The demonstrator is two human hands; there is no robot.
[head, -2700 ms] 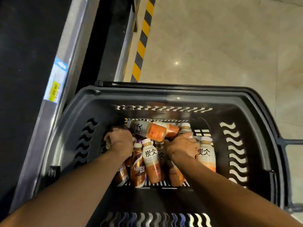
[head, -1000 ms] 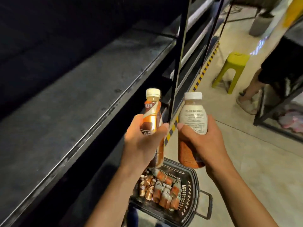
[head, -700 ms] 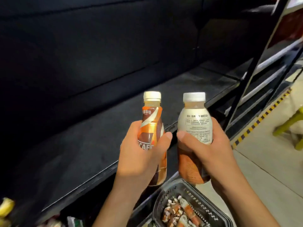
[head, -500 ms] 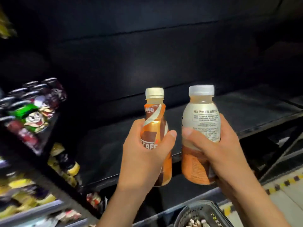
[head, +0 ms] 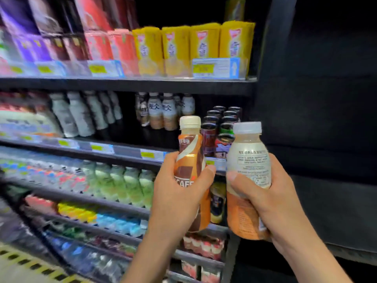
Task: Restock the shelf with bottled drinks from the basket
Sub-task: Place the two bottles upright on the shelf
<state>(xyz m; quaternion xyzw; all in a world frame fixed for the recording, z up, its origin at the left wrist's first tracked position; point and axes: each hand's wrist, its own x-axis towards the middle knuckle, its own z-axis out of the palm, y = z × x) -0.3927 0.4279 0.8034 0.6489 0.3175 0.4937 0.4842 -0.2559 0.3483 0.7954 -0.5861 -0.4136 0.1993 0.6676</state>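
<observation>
Bottles stand upright in both hands, caps up, raised in front of the stocked shelving. The left hand (head: pixel 179 197) wraps round the lower body of an orange-and-brown coffee bottle (head: pixel 190 152), thumb across the front of its label. The right hand (head: pixel 271 197) grips a white-labelled bottle (head: pixel 247 156) the same way, with the printed back panel turned toward the camera. The two bottles are just beside each other but apart, probably so each can be set down on its own.

Holding low on the body leaves the caps and shoulders free, which should make it easy to slide each bottle in among its neighbours. Both are carried at about the height of the middle shelf (head: pixel 126 149), where a cluster of matching bottles (head: pixel 163 113) with pale labels stands far back, leaving open space in front of it. Dark-capped cans (head: pixel 222 117) fill the right end of that shelf. Yellow packs (head: pixel 195 43) sit on the level above and green bottles (head: pixel 122 180) on the one below. The basket is out of view. Neither bottle has reached the shelf yet.
</observation>
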